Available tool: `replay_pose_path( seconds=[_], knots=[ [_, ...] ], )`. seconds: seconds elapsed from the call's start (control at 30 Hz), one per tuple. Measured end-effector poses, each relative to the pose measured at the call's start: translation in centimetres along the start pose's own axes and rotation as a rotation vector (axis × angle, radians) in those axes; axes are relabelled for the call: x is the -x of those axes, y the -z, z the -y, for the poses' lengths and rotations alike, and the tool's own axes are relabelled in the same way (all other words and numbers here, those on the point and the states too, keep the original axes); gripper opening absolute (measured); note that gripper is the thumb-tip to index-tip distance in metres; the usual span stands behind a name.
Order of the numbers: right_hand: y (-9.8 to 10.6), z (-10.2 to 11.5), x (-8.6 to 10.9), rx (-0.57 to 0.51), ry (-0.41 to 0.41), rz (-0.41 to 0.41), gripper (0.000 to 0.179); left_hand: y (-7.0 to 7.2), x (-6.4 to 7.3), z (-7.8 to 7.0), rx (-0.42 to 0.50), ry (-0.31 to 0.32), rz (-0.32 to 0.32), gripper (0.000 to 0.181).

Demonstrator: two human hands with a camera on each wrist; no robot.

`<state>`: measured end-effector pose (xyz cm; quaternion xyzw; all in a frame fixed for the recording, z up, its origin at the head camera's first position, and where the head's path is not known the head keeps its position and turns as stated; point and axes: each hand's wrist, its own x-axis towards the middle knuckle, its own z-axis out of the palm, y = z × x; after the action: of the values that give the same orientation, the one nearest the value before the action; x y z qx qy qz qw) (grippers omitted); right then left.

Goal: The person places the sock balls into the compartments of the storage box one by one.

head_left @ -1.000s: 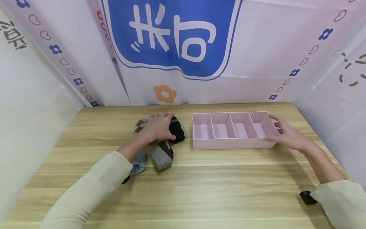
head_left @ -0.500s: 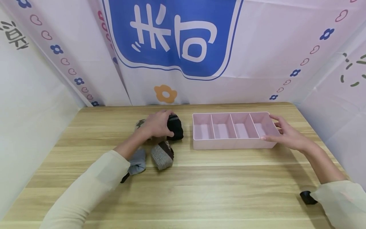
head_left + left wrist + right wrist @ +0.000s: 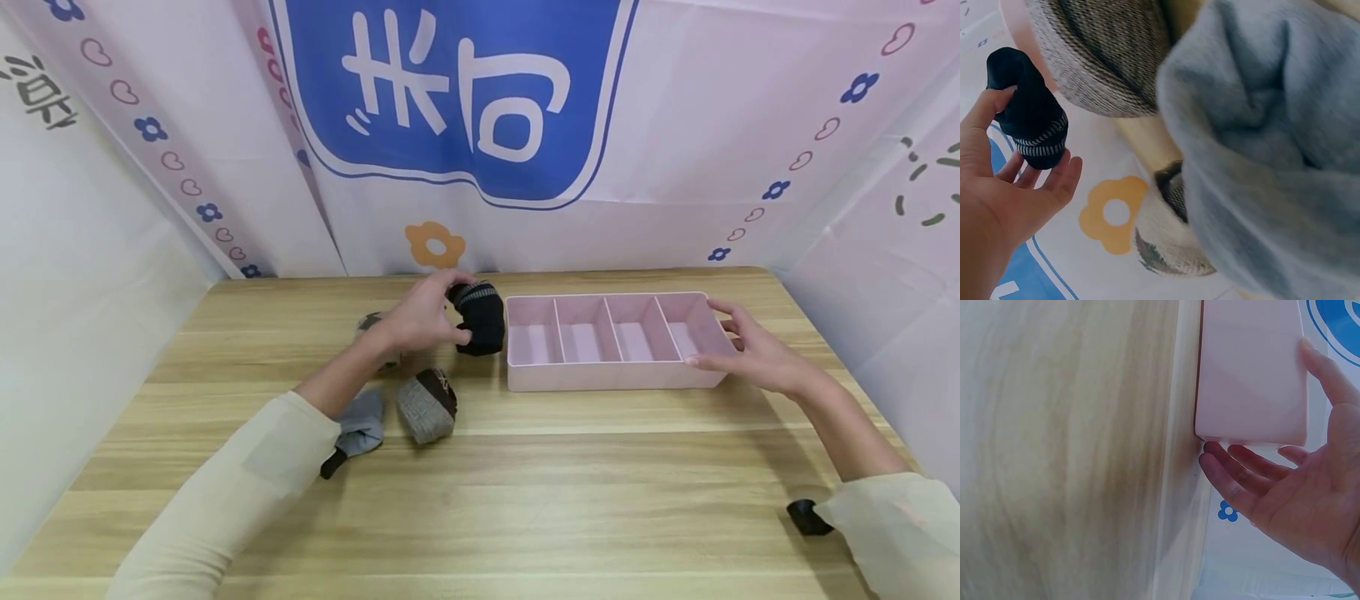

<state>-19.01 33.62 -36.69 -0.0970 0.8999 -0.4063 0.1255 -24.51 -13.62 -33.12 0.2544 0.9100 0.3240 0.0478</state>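
Note:
My left hand pinches a rolled black sock with grey striped bands, thumb on one side and fingers on the other. It is just left of the pink divided box and appears raised off the table; the left wrist view shows the black sock between thumb and fingertips. At the box's right end, my right hand holds it, thumb on the near rim and fingers against the end wall. Around the left forearm lie a grey-brown sock, a blue-grey sock and a patterned sock, partly hidden by the hand.
The box has several compartments with thin dividers, none holding anything. A small black object sits beside the right sleeve. Printed cloth hangs behind the wooden table and along its sides.
My left hand has lifted the black sock from among the others and carried it right toward the box. The right hand and box have stayed put.

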Motion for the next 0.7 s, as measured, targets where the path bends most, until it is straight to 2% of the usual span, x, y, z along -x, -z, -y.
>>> replay_pose_path(
  seconds=[0.2, 0.33, 0.5, 0.7],
  knots=[
    [0.1, -0.2, -0.1, 0.004, 0.001, -0.004, 0.104, -0.2, -0.2, -1.1, 0.102, 0.034, -0.013, 0.072],
    [0.0, -0.3, -0.1, 0.004, -0.004, -0.003, 0.104, -0.5, -0.6, -1.9, 0.16, 0.033, -0.026, 0.07],
    [0.0, -0.2, -0.1, 0.004, 0.0, -0.001, 0.104, -0.9, -1.4, -3.1, 0.189, 0.04, -0.029, 0.069],
    [0.0, -0.2, -0.2, 0.008, 0.001, -0.001, 0.103, -1.8, -2.5, -4.8, 0.237, 0.0, -0.029, 0.068]
  ],
)
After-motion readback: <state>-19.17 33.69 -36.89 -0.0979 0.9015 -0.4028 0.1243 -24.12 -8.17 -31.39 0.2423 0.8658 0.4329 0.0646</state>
